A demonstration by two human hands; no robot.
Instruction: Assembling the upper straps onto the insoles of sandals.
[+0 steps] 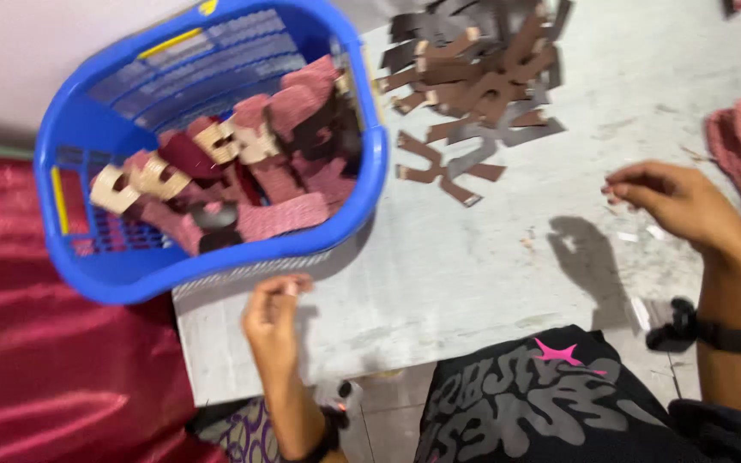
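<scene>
Cut leather pieces [473,94] still heaped on grey table [473,257], many already in blue basket [216,257]; left hand [272,321] pinched empty at basket's rim, right hand [675,201] loosely curled, holding nothing visible.

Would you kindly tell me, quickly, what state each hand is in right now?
Left hand: fingers curled at the table edge below the blue basket; any hold cannot be told.
Right hand: fingertips pinched above the table; blur hides any hold.

Black wristbands [735,337], black garment [525,403] with grey lettering, pink star
</scene>
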